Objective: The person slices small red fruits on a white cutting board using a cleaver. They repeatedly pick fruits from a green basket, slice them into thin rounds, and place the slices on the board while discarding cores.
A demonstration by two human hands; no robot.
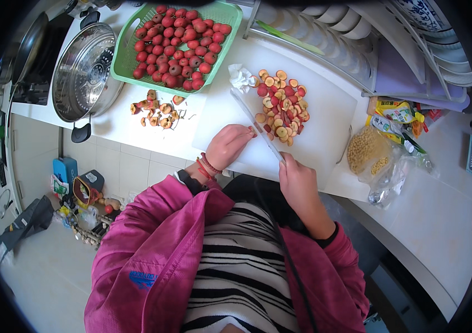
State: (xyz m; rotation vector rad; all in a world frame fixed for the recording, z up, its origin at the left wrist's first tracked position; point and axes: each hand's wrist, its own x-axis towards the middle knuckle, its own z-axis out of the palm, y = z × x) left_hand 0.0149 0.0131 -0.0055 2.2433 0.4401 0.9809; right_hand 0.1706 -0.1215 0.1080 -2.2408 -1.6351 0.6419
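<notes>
My right hand grips the handle of a kitchen knife, its blade angled away to the upper left over a white cutting board. Beside the blade, my left hand pinches a small piece of red fruit, mostly hidden by the fingers. Right of the knife lies a heap of sliced red fruit, probably hawthorn, with pale cut faces. A crumpled white tissue rests near the blade's tip. Off the board's left side are cut fruit ends and cores.
A green plastic basket of whole red fruits stands behind the scraps. Left of it sits a steel steamer pot. A dish rack with bowls borders the back right. Bagged soybeans and seasoning pouches lie at right.
</notes>
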